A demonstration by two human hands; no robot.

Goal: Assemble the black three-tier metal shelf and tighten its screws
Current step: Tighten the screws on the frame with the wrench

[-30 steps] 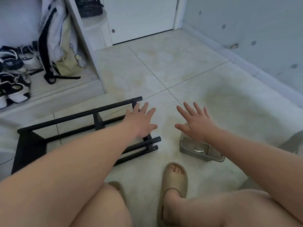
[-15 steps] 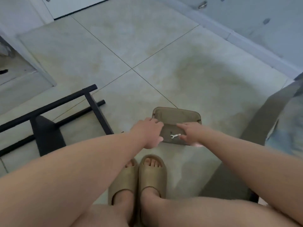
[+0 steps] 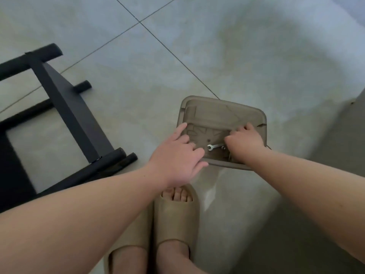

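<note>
Black metal shelf frame (image 3: 73, 113) lies on its side on the tiled floor (image 3: 197, 46), at the left of the view and well apart from the tray, as it did half a second ago.

Brown translucent tray (image 3: 213, 115) sits on the floor just ahead of our tan slippers (image 3: 175, 218); we see it from more directly above than before.

Small silver wrench (image 3: 214, 146) rests flat inside the tray, near its near edge, and has not moved.

Left hand (image 3: 177, 159): earlier loosely bunched at the tray's near left corner, now reaching over the left edge with fingers relaxed and slightly spread, index finger laid straight along the tray's inner left side. It holds nothing.

Right hand (image 3: 245, 139): earlier stretched towards the wrench, now shifted to the right side of the tray, fingers curled down onto the tray bottom, thumb just beside the wrench's handle end. We cannot tell whether it pinches anything under the knuckles.
</note>
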